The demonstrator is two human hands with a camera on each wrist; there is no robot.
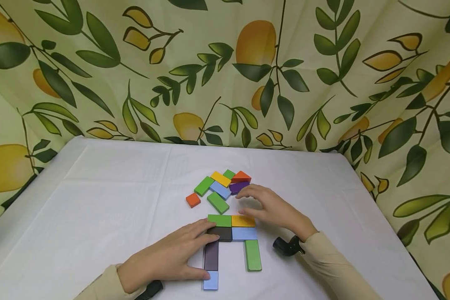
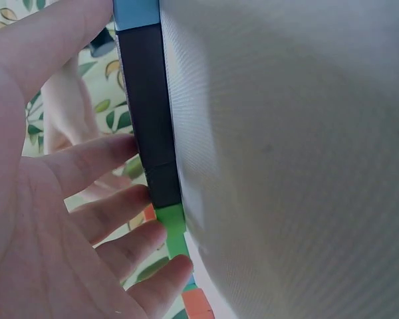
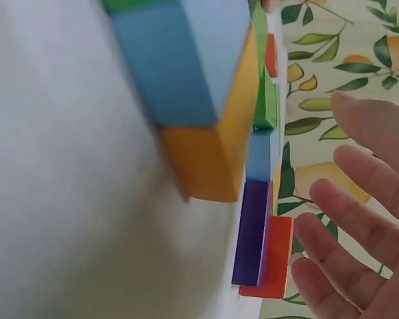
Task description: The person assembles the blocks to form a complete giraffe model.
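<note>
In the head view, my left hand point(image 1: 168, 254) rests along the left side of a block arrangement, fingers at the black block point(image 1: 223, 234) and thumb at the small light blue block point(image 1: 211, 281). Between these lies a dark purple block point(image 1: 211, 256). A green block point(image 1: 219, 220) and a yellow block point(image 1: 243, 221) form the top row; a blue block point(image 1: 244, 233) sits beside the black one, above an upright-lying green block point(image 1: 253, 255). My right hand point(image 1: 275, 208), fingers spread and holding nothing, hovers near the purple block point(image 1: 239, 187) of the loose group.
Loose blocks lie behind the arrangement: a red cube point(image 1: 193, 200), green blocks point(image 1: 218, 202), a blue block point(image 1: 220, 190), a yellow block point(image 1: 221, 179) and a red triangle point(image 1: 241, 177). They lie on a white-covered table point(image 1: 116, 200) before a patterned curtain point(image 1: 210, 83).
</note>
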